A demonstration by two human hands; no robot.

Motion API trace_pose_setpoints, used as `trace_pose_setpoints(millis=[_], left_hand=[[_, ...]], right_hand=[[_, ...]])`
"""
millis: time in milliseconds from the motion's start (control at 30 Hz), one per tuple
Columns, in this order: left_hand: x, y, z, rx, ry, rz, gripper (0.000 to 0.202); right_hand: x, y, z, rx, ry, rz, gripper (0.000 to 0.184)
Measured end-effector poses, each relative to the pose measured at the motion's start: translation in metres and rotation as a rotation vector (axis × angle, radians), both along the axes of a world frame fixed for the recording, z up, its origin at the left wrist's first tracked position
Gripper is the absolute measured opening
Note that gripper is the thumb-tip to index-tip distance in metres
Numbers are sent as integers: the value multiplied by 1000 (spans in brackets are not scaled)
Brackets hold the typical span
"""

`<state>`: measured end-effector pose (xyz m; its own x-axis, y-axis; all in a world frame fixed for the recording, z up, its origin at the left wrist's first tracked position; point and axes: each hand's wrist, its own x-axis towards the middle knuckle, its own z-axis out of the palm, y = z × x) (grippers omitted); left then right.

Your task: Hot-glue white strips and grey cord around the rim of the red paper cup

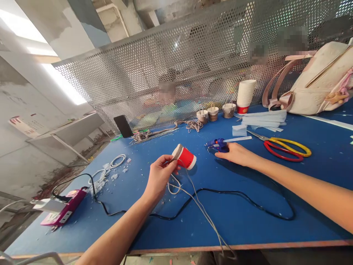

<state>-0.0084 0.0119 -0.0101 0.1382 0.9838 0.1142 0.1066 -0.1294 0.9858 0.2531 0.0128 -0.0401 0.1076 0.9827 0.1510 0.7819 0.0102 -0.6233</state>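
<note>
My left hand [162,173] pinches a red and white paper cup [186,159], tilted on its side above the table. Grey cord [178,151] is wound round the cup's end nearest my fingers, and its loose tail [202,209] runs down over the table's front edge. Farther right, my right hand [234,154] is closed round a blue glue gun [217,144], whose nozzle points left, toward the cup. A clear glue stick [237,139] sticks out from the back of the gun. My right fingertips are partly hidden behind the gun and hand.
Red and yellow scissors [286,147] lie right of the gun, near pale strips [261,119]. Behind stand cord-wrapped cups [202,117], stacked paper cups [246,96] and a white backpack [317,81]. A black cable [220,191] crosses the blue table toward a purple power strip [64,209].
</note>
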Motion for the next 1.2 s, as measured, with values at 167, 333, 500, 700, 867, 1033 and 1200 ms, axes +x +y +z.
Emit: trace_pose_setpoints(millis=[167,333,500,700,867,1033,1200], left_hand=[[2,-2,-4,-25,-45,-18,16],[1,0,-7,-31,-66,-7,16],[2,1,-8,-7,-43,6,16],[5,-3,-8,45,44,13,13],[6,-6,-6,60,71,24,14],[7,-7,-6,88,107,38,13],[7,-8,-4,88,115,44,11]], right_hand=[[-13,4,-6,84,69,-29,12],[-32,-34,8,132,284,101,27],[-59,-67,21,187,288,234,28],[-67,-69,20,281,249,314,24],[-67,-70,22,305,206,310,23],[-72,-69,16,361,147,342,22],[-70,-66,9,402,62,376,20]])
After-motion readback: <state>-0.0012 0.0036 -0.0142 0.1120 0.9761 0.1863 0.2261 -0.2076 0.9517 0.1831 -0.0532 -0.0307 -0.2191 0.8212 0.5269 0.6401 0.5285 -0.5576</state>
